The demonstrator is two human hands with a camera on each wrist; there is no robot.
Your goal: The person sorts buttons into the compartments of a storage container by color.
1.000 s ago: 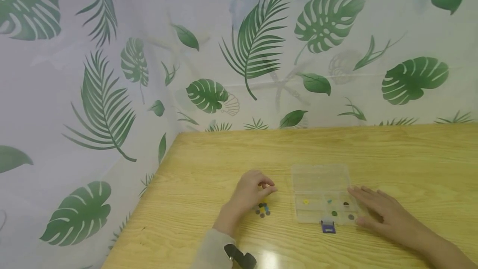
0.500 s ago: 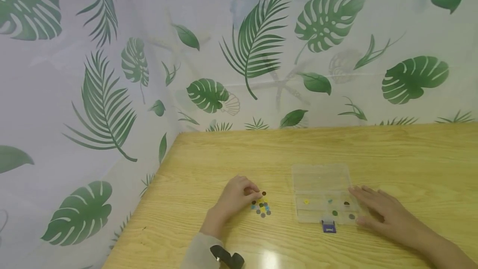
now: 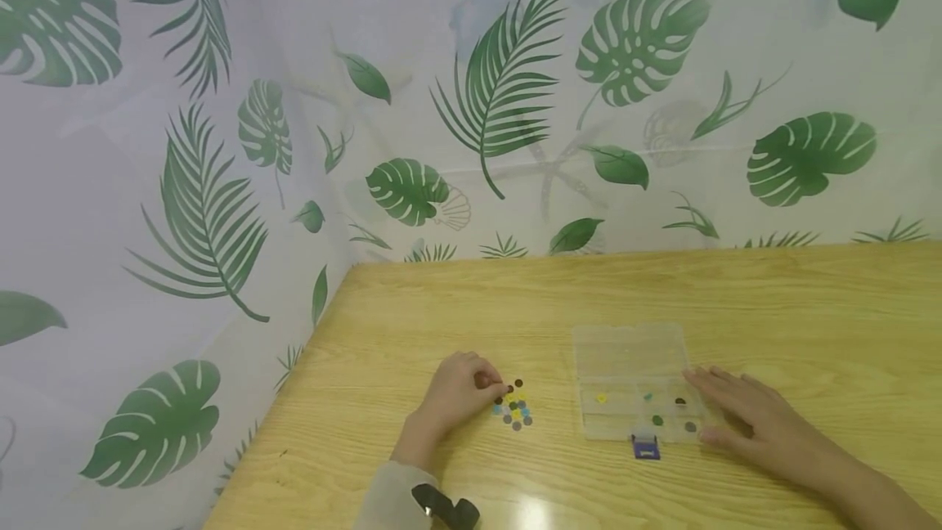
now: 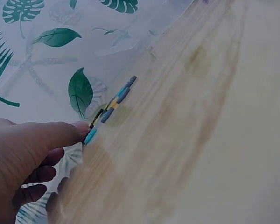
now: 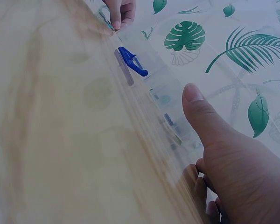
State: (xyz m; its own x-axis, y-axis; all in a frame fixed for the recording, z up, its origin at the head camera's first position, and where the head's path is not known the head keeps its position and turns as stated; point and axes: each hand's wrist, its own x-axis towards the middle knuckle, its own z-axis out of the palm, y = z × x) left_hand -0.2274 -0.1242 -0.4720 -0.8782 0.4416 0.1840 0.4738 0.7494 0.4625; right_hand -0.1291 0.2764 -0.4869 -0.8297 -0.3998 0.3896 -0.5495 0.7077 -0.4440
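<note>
Clear plastic, the box (image 3: pixel 616 425) lies open, your right hand (image 3: pixel 758 425) straight-fingered at its edge. Your left hand (image 3: pixel 458 391) curls at the loose discs (image 3: pixel 513 406) left of the box, hold unclear; a nudge could scatter them.

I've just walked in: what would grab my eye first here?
Probably the big green leaves printed on the pale backdrop behind the wooden table. Next, the cluster of small colourful discs at the left hand's fingertips. Then the clear plastic box by the right hand, with its blue latch on the near side.
</note>
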